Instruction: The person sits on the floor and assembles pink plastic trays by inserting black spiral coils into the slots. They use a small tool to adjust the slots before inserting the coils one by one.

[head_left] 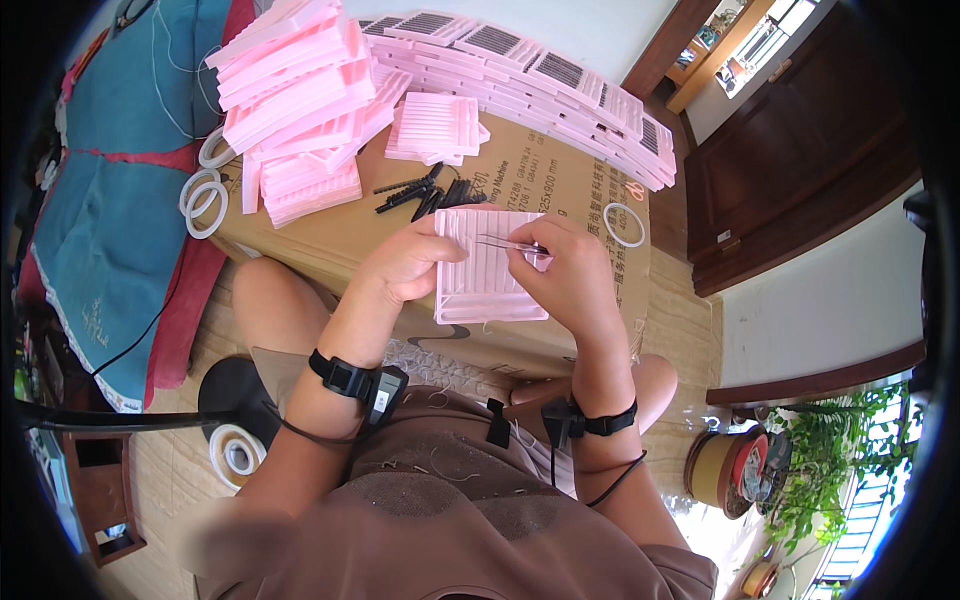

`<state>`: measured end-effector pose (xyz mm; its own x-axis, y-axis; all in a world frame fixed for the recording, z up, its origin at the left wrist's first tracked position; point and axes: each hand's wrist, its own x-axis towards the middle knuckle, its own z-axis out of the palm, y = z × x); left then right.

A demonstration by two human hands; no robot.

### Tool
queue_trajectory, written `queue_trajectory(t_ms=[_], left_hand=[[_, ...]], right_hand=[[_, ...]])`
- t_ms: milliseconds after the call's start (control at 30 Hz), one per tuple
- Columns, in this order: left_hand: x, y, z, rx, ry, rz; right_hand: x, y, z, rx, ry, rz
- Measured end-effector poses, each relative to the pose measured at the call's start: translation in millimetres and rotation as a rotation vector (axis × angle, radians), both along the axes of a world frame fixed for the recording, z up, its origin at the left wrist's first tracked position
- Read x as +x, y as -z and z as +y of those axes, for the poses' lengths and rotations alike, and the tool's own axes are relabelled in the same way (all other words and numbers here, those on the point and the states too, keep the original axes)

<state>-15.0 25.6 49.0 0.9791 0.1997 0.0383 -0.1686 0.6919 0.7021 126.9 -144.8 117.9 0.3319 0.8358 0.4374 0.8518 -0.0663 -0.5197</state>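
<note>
The left hand (405, 265) is gripping the pink tray (487, 268) by its edge, steadying it over the cardboard box (560, 180), so the right hand (565, 270), fingers pinching tweezers (510, 242), is working along its grooves.

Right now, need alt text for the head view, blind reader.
A seated person's left hand steadies a pink ridged tray on a cardboard box while the right hand works metal tweezers over it. Behind lie stacked pink trays, black strips and white tape rolls.
</note>
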Motion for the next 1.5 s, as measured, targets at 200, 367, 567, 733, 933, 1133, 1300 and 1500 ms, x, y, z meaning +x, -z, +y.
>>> queue_trajectory(t_ms=[200, 367, 567, 733, 933, 1133, 1300, 1500], left_hand=[[-0.4, 0.3, 0.7, -0.011, 0.005, -0.006], [-5.1, 9.4, 8.0, -0.084, -0.091, -0.060], [2.7, 21.7, 11.5, -0.250, -0.039, -0.091], [8.1, 24.7, 3.4, -0.189, -0.034, -0.117], [9.1, 21.8, -0.8, -0.164, -0.026, -0.086], [8.7, 18.8, 2.9, -0.101, -0.097, -0.025], [10.8, 16.3, 1.6, -0.138, -0.017, -0.131], [11.3, 11.0, -4.7, -0.119, 0.007, -0.136]], right_hand=[[-3.0, -5.3, 1.2, -0.128, -0.055, 0.016], [18.9, -29.0, -34.7, -0.629, -0.699, 0.465], [4.1, -14.3, -21.9, -0.169, -0.197, 0.384], [-10.2, -0.1, 2.2, 0.018, 0.072, 0.148], [-16.0, -2.4, 6.2, -0.172, 0.065, 0.144], [-5.1, -30.6, -25.5, -0.557, -0.739, 0.388], [-10.4, -10.6, -0.6, -0.017, -0.049, 0.309], [-11.4, 1.6, 15.2, 0.004, 0.093, 0.095]])
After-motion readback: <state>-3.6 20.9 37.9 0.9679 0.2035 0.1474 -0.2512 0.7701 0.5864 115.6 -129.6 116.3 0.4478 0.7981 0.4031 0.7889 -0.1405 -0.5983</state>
